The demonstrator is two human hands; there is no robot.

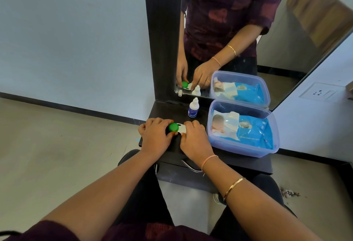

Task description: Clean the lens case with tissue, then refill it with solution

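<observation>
The lens case (181, 128) is white with a green cap (173, 127) on its left well, and it lies on the dark shelf (238, 162). My left hand (155, 135) curls around the green cap, fingers touching it. My right hand (193, 139) grips the right end of the case and hides that well. A small white solution bottle (193, 107) with a blue label stands upright behind the case, near the mirror. The blue wet-wipes pack (246, 129) lies inside a clear plastic box (238, 148) to the right.
A tall mirror (238, 30) in a dark frame rises behind the shelf and reflects the hands, the bottle and the box. A drawer with a metal handle (191, 167) is below the shelf. A wall socket (322, 93) is at the right.
</observation>
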